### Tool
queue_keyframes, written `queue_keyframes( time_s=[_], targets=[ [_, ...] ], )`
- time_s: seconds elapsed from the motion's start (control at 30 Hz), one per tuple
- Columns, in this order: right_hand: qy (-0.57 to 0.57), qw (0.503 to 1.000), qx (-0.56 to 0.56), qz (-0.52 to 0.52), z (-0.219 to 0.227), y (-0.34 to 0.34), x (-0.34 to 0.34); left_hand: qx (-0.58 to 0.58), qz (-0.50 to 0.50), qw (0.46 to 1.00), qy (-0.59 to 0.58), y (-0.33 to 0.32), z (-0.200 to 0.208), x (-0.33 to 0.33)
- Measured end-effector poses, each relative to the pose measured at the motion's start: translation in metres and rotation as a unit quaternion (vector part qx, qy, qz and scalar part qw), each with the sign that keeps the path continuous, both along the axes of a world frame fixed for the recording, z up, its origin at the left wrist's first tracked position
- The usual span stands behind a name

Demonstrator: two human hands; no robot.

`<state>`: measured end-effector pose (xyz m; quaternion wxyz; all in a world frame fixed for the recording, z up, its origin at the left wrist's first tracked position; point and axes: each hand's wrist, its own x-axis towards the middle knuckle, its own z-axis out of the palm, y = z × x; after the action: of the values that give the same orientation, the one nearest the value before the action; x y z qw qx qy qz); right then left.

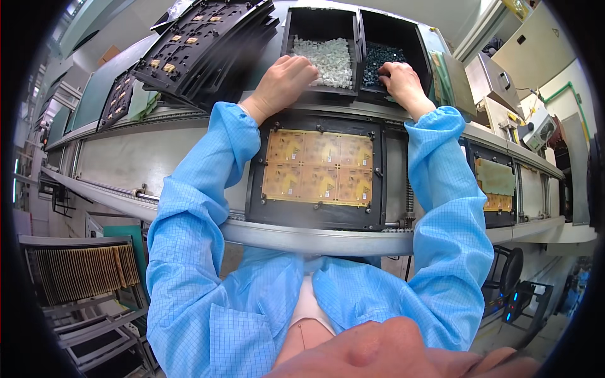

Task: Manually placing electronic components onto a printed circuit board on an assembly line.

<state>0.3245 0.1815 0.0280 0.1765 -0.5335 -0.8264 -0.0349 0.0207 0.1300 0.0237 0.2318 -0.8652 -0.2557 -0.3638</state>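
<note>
Nearest me, below both hands: black carrier tray [315,217] on conveyor surface [189,157], holding yellow circuit panel [318,169]; I count six boards, two rows of three, clamped flat, likely for loading parts.

Left hand [283,82] curled, fingers dipped into bin of white parts [328,57]; whether it grips one I cannot tell.

Right hand [398,79] curled over bin of dark parts [381,58]; grip likewise unclear.

Two bins side by side, within easy reach. Left of left hand: stacked black trays [208,44].

Stacked black trays [208,47] upper left; rack of tan boards [85,271] lower left; second carrier [495,189] at right
</note>
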Motion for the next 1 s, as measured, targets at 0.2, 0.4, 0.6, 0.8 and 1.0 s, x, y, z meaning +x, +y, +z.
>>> queue_keyframes(
  time_s=[0.2,0.4,0.6,0.8,1.0],
  targets=[
    [0.013,0.998,0.055,0.016,-0.006,-0.003,0.001,0.019,-0.006,1.0,-0.002,0.004,-0.001,0.003],
    [0.181,0.983,0.028,0.017,-0.014,0.004,0.015,-0.27,-0.04,0.945,-0.182,-0.026,0.006,0.025],
    [0.404,0.896,-0.173,0.065,0.012,-0.033,0.025,-0.718,-0.091,0.615,-0.312,-0.051,0.021,0.037],
    [0.498,0.811,-0.295,0.087,-0.002,-0.117,0.023,-0.738,-0.127,0.606,-0.27,-0.065,0.009,0.047],
    [0.575,0.737,-0.353,0.045,-0.026,-0.153,0.03,-0.699,-0.093,0.685,-0.185,-0.069,0.006,0.071]
  ],
)
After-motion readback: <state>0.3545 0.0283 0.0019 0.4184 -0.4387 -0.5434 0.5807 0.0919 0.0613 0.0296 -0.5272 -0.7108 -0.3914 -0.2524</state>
